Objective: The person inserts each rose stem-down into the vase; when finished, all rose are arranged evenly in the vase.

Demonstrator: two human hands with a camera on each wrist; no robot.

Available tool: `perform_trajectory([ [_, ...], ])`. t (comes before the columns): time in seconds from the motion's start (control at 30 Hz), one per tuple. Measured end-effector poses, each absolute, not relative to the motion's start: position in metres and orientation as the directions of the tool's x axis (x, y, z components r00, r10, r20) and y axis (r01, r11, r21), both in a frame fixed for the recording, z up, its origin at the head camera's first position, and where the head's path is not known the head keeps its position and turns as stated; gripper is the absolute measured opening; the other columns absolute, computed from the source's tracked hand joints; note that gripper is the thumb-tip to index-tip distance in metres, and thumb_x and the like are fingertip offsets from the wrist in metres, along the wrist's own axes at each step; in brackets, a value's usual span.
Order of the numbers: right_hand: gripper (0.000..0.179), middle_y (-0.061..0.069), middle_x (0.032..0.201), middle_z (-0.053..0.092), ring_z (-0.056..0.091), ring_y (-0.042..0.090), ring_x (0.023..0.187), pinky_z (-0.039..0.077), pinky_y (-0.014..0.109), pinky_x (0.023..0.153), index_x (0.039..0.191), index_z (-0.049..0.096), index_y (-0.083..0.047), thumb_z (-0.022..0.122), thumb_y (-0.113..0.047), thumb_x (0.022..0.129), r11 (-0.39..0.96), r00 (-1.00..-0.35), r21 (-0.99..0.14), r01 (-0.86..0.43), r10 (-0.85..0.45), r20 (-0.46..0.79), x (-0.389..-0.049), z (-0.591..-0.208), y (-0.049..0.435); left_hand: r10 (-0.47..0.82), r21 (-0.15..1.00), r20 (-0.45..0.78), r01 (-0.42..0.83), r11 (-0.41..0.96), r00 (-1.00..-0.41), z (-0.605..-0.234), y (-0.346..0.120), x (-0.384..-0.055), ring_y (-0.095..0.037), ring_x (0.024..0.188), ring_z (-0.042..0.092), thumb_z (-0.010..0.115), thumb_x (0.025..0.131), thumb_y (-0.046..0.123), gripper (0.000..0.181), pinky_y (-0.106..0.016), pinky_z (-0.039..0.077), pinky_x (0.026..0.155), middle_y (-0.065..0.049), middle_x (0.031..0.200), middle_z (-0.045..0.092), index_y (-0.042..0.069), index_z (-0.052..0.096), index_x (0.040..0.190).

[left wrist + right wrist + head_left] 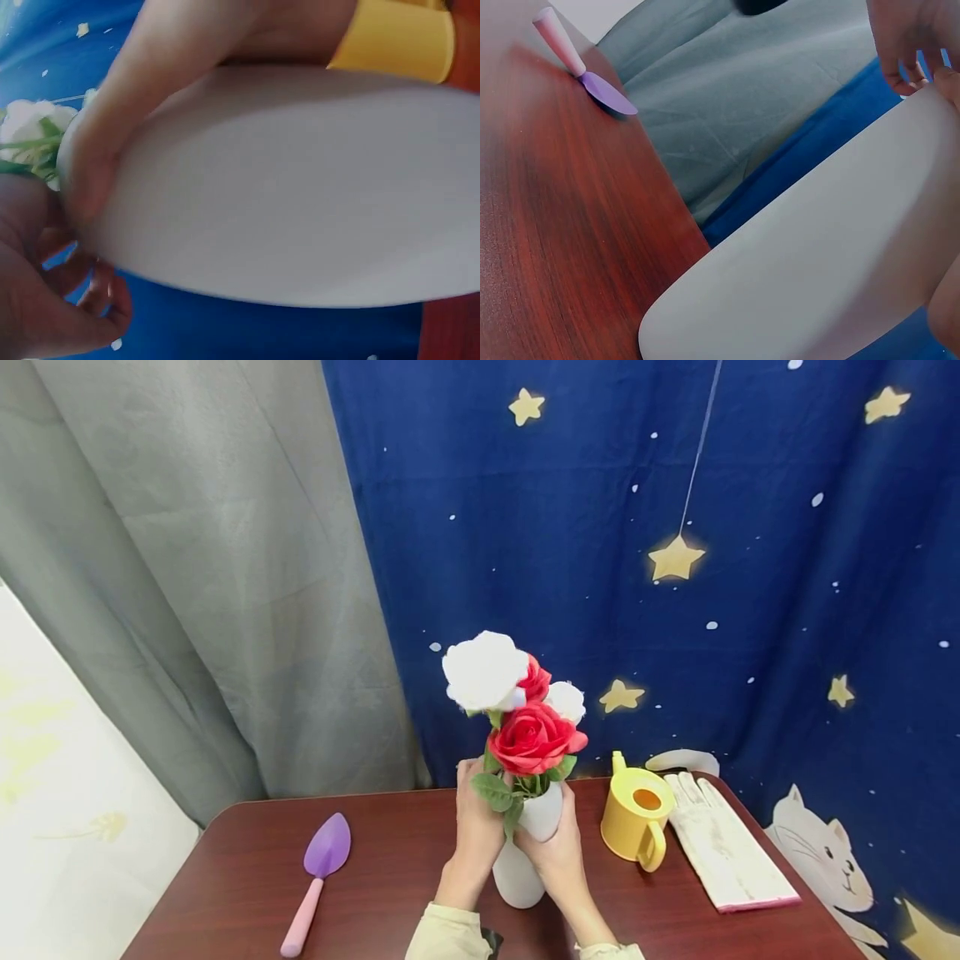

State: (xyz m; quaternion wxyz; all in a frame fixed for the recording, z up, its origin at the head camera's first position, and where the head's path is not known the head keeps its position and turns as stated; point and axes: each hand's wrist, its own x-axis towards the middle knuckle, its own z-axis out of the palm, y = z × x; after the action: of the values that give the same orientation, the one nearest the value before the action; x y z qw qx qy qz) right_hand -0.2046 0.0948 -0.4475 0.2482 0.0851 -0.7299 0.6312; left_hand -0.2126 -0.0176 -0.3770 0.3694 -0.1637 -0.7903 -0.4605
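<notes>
A tall white vase (519, 872) stands on the table, holding red roses (536, 739) and white flowers (484, 672) with green leaves (492, 792). My right hand (558, 852) grips the vase near its neck from the right. In the left wrist view, the right thumb lies across the white surface close to the rim. My left hand (477, 818) is at the left of the vase mouth, partly behind the leaves. Its fingers (97, 300) are bent beside the rim in the left wrist view; whether they pinch a stem is hidden.
A yellow watering can (637, 814) stands right of the vase, next to white gloves (727, 843) on the table (397, 868). At the left lies a small trowel (327, 847) with a purple blade and pink handle. Grey and blue starry curtains (570, 527) hang behind the table.
</notes>
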Motion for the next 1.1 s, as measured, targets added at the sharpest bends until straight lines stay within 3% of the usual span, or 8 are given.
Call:
perform_trajectory([
  [0.17, 0.086, 0.01, 0.119, 0.052, 0.051, 0.023, 0.099, 0.044, 0.044, 0.08, 0.138, 0.032, -0.012, 0.079, -0.007, 0.067, 0.189, -0.849, -0.864, -0.466, 0.181, 0.497, -0.205, -0.452, 0.093, -0.146, 0.685, 0.692, 0.58, 0.441, -0.707, -0.384, -0.017, -0.209, -0.023, 0.102, 0.044, 0.061, 0.089, 0.012, 0.025, -0.039, 0.042, 0.083, -0.008, 0.113, 0.051, 0.001, 0.059, 0.111],
  [0.43, 0.086, 0.013, 0.119, 0.052, 0.052, 0.024, 0.099, 0.045, 0.042, 0.078, 0.138, 0.032, -0.008, 0.078, -0.003, 0.066, 0.207, -0.853, -0.867, -0.453, 0.185, 0.489, -0.196, -0.439, 0.092, -0.174, 0.644, 0.755, 0.666, 0.376, -0.632, -0.378, -0.027, -0.204, -0.022, 0.106, 0.054, 0.069, 0.079, 0.003, 0.049, -0.042, 0.046, 0.083, -0.008, 0.112, 0.057, 0.006, 0.052, 0.125],
  [0.63, 0.083, 0.017, 0.118, 0.052, 0.051, 0.027, 0.1, 0.044, 0.044, 0.079, 0.136, 0.034, -0.003, 0.078, -0.003, 0.066, 0.189, -0.859, -0.875, -0.445, 0.185, 0.477, -0.182, -0.417, 0.088, -0.203, 0.664, 0.744, 0.667, 0.338, -0.637, -0.372, -0.032, -0.198, -0.018, 0.097, 0.057, 0.071, 0.079, 0.004, 0.04, -0.034, 0.049, 0.074, -0.005, 0.104, 0.058, 0.006, 0.057, 0.117],
  [0.77, 0.083, 0.018, 0.118, 0.052, 0.051, 0.026, 0.099, 0.045, 0.045, 0.079, 0.136, 0.034, -0.002, 0.077, 0.0, 0.065, 0.178, -0.862, -0.878, -0.444, 0.181, 0.473, -0.181, -0.416, 0.088, -0.248, 0.637, 0.768, 0.665, 0.39, -0.59, -0.378, -0.033, -0.203, -0.014, 0.083, 0.058, 0.072, 0.078, 0.006, 0.028, -0.029, 0.048, 0.064, -0.001, 0.09, 0.06, 0.009, 0.063, 0.104],
  [0.87, 0.083, 0.018, 0.119, 0.051, 0.05, 0.026, 0.1, 0.044, 0.045, 0.081, 0.136, 0.033, -0.002, 0.076, 0.001, 0.065, 0.175, -0.863, -0.879, -0.443, 0.182, 0.471, -0.181, -0.416, 0.088, -0.231, 0.61, 0.786, 0.661, 0.436, -0.573, -0.38, -0.033, -0.204, -0.015, 0.081, 0.057, 0.071, 0.077, 0.005, 0.017, -0.03, 0.047, 0.064, 0.0, 0.083, 0.063, 0.01, 0.066, 0.094],
  [1.0, 0.083, 0.018, 0.12, 0.051, 0.05, 0.026, 0.101, 0.042, 0.045, 0.083, 0.136, 0.034, -0.002, 0.076, 0.001, 0.066, 0.183, -0.861, -0.877, -0.444, 0.183, 0.474, -0.181, -0.416, 0.088, -0.173, 0.569, 0.805, 0.658, 0.493, -0.567, -0.384, -0.033, -0.206, -0.017, 0.085, 0.056, 0.07, 0.078, 0.007, 0.012, -0.033, 0.047, 0.066, 0.0, 0.084, 0.066, 0.008, 0.068, 0.09],
  [1.1, 0.083, 0.018, 0.12, 0.051, 0.05, 0.027, 0.101, 0.042, 0.046, 0.082, 0.136, 0.034, -0.002, 0.077, -0.001, 0.066, 0.193, -0.859, -0.874, -0.446, 0.182, 0.479, -0.181, -0.417, 0.087, -0.16, 0.547, 0.814, 0.645, 0.534, -0.558, -0.385, -0.032, -0.206, -0.02, 0.086, 0.056, 0.071, 0.076, 0.006, 0.016, -0.039, 0.047, 0.075, -0.003, 0.087, 0.066, 0.005, 0.068, 0.092],
])
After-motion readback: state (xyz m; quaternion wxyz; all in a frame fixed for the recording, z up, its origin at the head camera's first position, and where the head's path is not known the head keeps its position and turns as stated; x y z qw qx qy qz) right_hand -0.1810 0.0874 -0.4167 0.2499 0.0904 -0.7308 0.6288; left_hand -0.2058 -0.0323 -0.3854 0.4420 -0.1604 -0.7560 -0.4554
